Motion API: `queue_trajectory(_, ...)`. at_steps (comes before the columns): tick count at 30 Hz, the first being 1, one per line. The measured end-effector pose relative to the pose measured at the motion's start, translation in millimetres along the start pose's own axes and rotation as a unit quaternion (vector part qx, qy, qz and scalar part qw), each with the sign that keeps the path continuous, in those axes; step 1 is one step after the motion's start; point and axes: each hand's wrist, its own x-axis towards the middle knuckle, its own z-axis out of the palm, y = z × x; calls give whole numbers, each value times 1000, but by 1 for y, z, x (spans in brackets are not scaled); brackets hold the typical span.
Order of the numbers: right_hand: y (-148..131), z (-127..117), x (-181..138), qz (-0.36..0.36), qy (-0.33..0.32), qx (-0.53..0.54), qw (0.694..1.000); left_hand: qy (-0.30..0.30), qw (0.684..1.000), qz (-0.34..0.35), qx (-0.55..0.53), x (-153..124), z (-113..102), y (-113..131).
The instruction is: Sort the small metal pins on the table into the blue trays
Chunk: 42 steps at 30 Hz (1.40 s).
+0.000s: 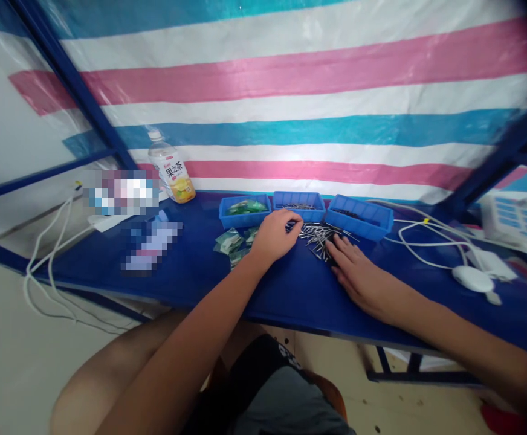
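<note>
The left hand point(278, 234) was bent over the far left side of a loose pile of thin metal rods point(315, 234), its fingers curled and the thumb close to the forefinger; whether it gripped a rod could not be told. The right hand point(361, 275) lay palm down at the right side of the pile, unclenched, with its fingers stretched out over the rods and the surface beneath the fingers hidden. The pile sat on the blue desk point(300, 296), between the two hands and just on the near side of three blue trays set in a row. The left tray point(242, 221) held green packets point(247, 207), the middle tray point(314, 215) held more thin rods, and the right tray point(365, 229) held small dark pieces too blurred to name. Other green packets point(228, 241) lay on the desk near the left tray, to the left of the left hand. A drink bottle point(173, 172) stood at the far left, and a round white device point(472, 278) lay well to the right. A striped sheet point(290, 81) hung behind the desk.
</note>
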Motion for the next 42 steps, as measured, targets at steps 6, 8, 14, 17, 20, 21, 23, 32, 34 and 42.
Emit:
queue_trajectory(6,-20,-10,37,-69,-21,-41,997,-5,1000,4,11,-1,1,-3)
queue_trajectory(8,-26,-20,52,-72,-23,-49,996,-6,1000,2,12,-1,0,-3)
queue_trajectory(14,-16,-36,93,-140,-26,-41,989,-7,1000,-1,14,0,1,-4)
queue_trajectory(17,-4,-35,103,-132,6,19,991,-7,1000,-6,16,0,2,-6)
queue_trajectory(20,6,-33,103,-100,52,116,987,-4,1000,-8,18,0,2,-7)
queue_trajectory(21,8,-33,102,-82,69,147,983,-5,1000,-7,18,0,1,-7)
queue_trajectory(23,12,-30,101,-33,101,204,973,-6,1000,-6,15,0,1,-7)
queue_trajectory(32,17,-12,99,74,167,397,900,-19,1000,-10,-15,0,-1,-1)
queue_trajectory(34,13,-14,98,61,161,371,912,-20,1000,0,-11,0,-1,-2)
queue_trajectory(42,0,-29,94,1,150,255,955,-19,1000,21,-6,1,-4,1)
